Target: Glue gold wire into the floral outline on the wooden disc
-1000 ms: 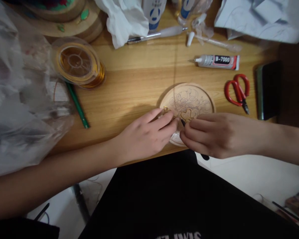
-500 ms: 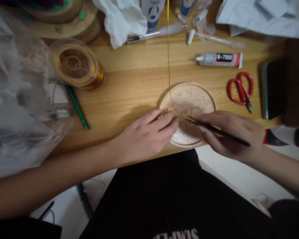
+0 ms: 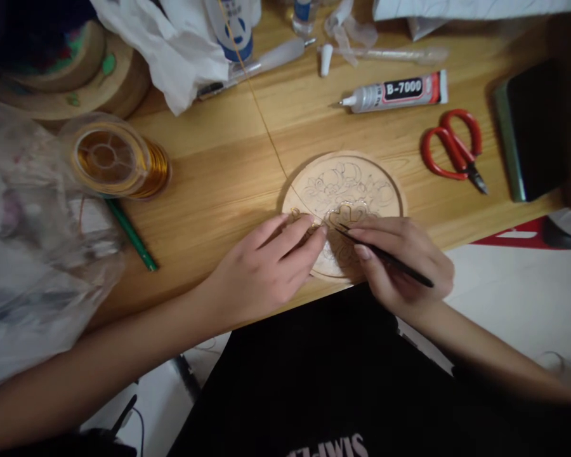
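A round wooden plate (image 3: pixel 398 190) with a pencilled flower drawing lies at the table's near edge. Gold wire (image 3: pixel 272 138) runs down to it from the top of the view and ends among my fingers. My left hand (image 3: pixel 271 260) rests on the plate's left side, its fingertips pressed on the wire beside a small gold curl. In my right hand (image 3: pixel 402 260) is a pair of black tweezers (image 3: pixel 412 273), held like a pen. Their tips touch down by a bent wire outline (image 3: pixel 346 212) near the plate's middle. The fingers partly hide the wire's end.
Right of the plate lie red-handled scissors (image 3: pixel 457 152) and a phone (image 3: pixel 533 133); a B-7000 glue tube (image 3: pixel 400 92) is behind it. A wire spool (image 3: pixel 118 162), a green pencil (image 3: pixel 132 233) and plastic bags (image 3: pixel 38 285) are leftward. White tissue (image 3: pixel 171 57) lies at the back.
The view has shifted and turned slightly, so the table's things appear moved leftward. The wire now slants to the upper left instead of running straight up. Both hands keep their holds.
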`<state>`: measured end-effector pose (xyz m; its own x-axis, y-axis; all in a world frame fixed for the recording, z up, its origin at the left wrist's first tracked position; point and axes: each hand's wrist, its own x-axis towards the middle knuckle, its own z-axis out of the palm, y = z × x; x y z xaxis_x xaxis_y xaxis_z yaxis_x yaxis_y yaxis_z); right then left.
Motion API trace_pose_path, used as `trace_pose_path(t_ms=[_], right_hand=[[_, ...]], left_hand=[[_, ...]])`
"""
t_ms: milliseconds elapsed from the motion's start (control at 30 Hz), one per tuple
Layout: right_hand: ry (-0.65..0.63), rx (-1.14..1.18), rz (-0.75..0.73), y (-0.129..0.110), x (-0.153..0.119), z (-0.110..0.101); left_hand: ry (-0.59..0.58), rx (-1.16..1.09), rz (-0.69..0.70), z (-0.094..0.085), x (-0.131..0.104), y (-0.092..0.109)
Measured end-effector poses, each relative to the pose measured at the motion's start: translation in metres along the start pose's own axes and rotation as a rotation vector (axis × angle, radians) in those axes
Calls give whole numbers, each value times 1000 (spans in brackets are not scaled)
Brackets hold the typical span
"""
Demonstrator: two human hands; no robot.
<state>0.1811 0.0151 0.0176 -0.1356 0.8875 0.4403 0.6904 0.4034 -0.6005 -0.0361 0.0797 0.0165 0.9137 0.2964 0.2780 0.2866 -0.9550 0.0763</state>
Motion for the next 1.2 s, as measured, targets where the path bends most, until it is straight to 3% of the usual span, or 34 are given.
trace_pose_path(t_ms=[267,1200], right_hand=[[-5,61,8,1,-5,3],[-58,-56,-33,-4,2,4]], left_hand=[[-48,28,8,-4,3,0],[-27,24,-11,-6,1,2]])
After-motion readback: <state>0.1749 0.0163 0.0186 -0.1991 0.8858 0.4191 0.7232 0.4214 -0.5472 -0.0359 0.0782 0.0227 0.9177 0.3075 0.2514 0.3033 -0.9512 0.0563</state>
